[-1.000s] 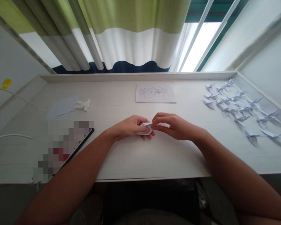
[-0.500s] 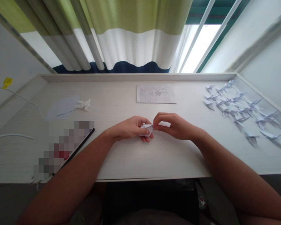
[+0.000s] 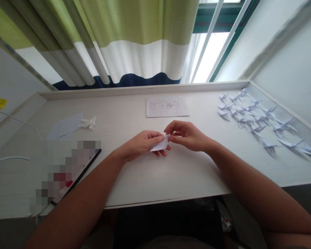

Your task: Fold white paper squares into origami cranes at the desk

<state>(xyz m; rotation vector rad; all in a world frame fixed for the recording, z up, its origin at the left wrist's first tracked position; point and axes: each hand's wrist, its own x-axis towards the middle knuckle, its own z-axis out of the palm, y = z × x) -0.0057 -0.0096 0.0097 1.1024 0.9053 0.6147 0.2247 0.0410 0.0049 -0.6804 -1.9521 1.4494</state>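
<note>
White desk [image 3: 134, 180], mid-frame: folded white paper [image 3: 160, 145], light, thin, easily creased, best held at its folds. Left hand [image 3: 138, 145] pinched it; right hand [image 3: 186, 135] partly closed, fingertips at its upper corner, grip unclear. Paper cranes [image 3: 257, 129] lay at right.

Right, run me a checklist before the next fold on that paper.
1. Left hand gripping the folded white paper piece: ok.
2. Right hand pinching the paper's upper tip: ok, its fingertips are on it.
3. Creases sharp and edges aligned: cannot tell, the fingers cover part of the paper and the detail is too small.
4. Finished white paper cranes apart from the hands: ok, grouped at the right end of the white wooden desk.
5. Lined printed sheet apart from the hands: ok, it lies further back on the desk.
6. Crumpled white tissue apart from the hands: ok, it lies back to the left.
</note>
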